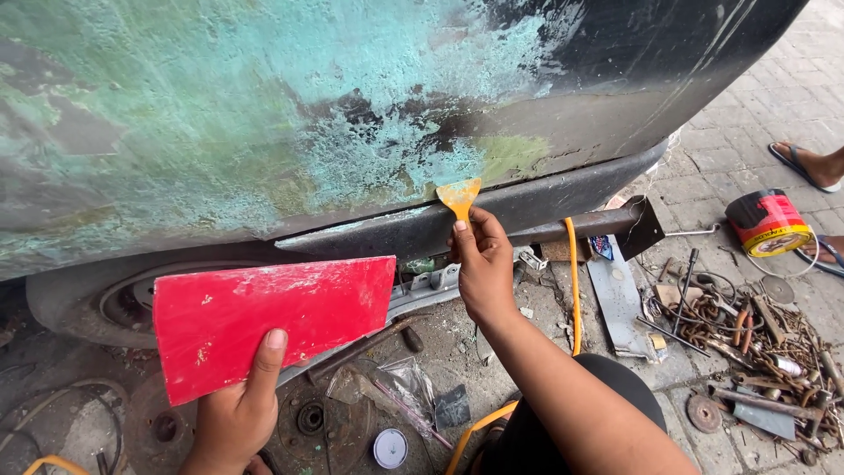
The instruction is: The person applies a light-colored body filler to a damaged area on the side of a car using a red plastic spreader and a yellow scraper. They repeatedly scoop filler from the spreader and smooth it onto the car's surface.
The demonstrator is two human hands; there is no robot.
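The right hand (482, 264) holds a small yellow scraper (460, 198) by its handle, and the blade sticks up above the fingers and touches the bottom edge of the car body (264, 114), where green paste is spread. The left hand (233, 413) grips a flat red board (264, 317) from below, with the thumb on its front, lower down and to the left of the scraper. Rusty metal bits (756, 352) lie on the ground at the right.
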